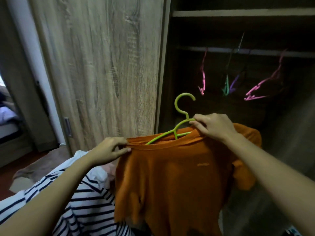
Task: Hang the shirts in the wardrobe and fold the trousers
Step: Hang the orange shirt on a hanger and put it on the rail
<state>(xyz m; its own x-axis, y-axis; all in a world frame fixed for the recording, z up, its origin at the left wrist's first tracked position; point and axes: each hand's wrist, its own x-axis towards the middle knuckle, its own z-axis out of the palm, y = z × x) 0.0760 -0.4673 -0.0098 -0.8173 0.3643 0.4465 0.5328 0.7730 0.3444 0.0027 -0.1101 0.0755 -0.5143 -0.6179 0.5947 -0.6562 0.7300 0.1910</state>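
While the shirt (170,171) is fitted onto a hanger (174,129), it is held before the wardrobe (238,13).
Collar (162,145) is pinched by the left hand (109,149), hanger gripped by the right hand (214,127); once seated, the hook (175,103) is to be raised to the rail (259,52).

An orange shirt (170,178) hangs upright before the open wardrobe (238,13), a green hanger (177,109) partly inside its collar, hook upward; a striped garment (88,203) lies crumpled lower left
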